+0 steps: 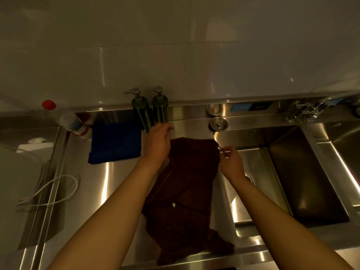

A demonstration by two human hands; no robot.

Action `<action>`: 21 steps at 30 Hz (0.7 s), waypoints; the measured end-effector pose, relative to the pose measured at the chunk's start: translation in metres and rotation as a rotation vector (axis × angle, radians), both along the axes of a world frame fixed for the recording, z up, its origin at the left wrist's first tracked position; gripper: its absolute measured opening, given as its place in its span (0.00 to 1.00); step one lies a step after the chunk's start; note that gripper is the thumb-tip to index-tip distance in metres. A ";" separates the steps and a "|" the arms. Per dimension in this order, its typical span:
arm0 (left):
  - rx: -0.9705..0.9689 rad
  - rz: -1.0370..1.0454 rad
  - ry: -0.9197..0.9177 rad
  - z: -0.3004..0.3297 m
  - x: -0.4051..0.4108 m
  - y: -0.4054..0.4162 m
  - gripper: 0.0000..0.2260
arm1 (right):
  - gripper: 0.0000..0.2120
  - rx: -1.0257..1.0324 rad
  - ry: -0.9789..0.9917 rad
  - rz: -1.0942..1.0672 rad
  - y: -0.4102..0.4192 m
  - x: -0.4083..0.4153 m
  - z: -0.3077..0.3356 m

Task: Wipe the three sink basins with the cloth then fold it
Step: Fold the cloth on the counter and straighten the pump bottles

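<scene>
A dark brown cloth (187, 191) lies spread and rumpled on the steel counter, its near end bunched at the front edge. My left hand (158, 142) sits at the cloth's far left corner, which its fingers hide, so I cannot tell whether it holds the corner. My right hand (230, 159) pinches the far right corner of the cloth, beside the rim of the sink. A shallow basin (251, 193) lies just right of the cloth, a deeper basin (303, 182) beyond it, and a third basin (344, 141) at the far right.
Two green pump bottles (150, 112) stand at the back, just beyond my left hand. A blue cloth (116, 142) lies left of them, next to a red-capped bottle (72, 121). A drain plug (218, 123) and faucet (305, 112) sit behind the basins. A white cable (56, 191) loops at left.
</scene>
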State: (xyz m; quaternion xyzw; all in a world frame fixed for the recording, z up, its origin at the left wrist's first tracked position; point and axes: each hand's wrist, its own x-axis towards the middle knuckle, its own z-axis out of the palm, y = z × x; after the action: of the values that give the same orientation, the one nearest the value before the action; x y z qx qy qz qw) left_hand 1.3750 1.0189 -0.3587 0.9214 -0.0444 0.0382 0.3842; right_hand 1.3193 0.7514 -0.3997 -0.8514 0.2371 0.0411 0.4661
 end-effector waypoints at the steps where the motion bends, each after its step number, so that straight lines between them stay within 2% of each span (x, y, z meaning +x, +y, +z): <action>1: 0.005 -0.014 -0.006 -0.003 -0.001 -0.002 0.10 | 0.13 -0.022 0.039 0.033 0.000 -0.001 -0.003; 3: 0.015 -0.049 0.023 -0.016 -0.012 -0.004 0.09 | 0.18 -0.066 0.093 0.113 0.001 -0.005 -0.008; 6: 0.095 -0.116 0.129 -0.044 -0.043 -0.001 0.10 | 0.20 -0.109 0.087 0.232 0.006 -0.019 -0.013; 9: 0.243 -0.288 0.244 -0.074 -0.074 0.004 0.18 | 0.24 -0.246 0.019 0.487 0.020 -0.036 -0.025; 11: 0.364 -0.418 0.297 -0.088 -0.091 0.007 0.24 | 0.33 -0.367 0.068 0.676 0.033 -0.050 -0.036; 13: 0.460 -0.491 0.329 -0.097 -0.102 0.010 0.30 | 0.41 -0.462 0.132 0.774 0.044 -0.065 -0.050; 17: 0.517 -0.389 0.389 -0.100 -0.114 0.024 0.37 | 0.46 -0.465 0.177 0.794 0.051 -0.090 -0.069; 21: 0.450 -0.245 0.453 -0.099 -0.130 0.042 0.45 | 0.46 -0.426 0.131 0.846 0.042 -0.105 -0.073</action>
State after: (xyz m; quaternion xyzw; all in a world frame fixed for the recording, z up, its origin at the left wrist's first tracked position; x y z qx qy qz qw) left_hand 1.2445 1.0609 -0.4573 0.9560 -0.0755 -0.2247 0.1731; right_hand 1.2143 0.7935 -0.4728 -0.9453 -0.0985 0.2314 0.2076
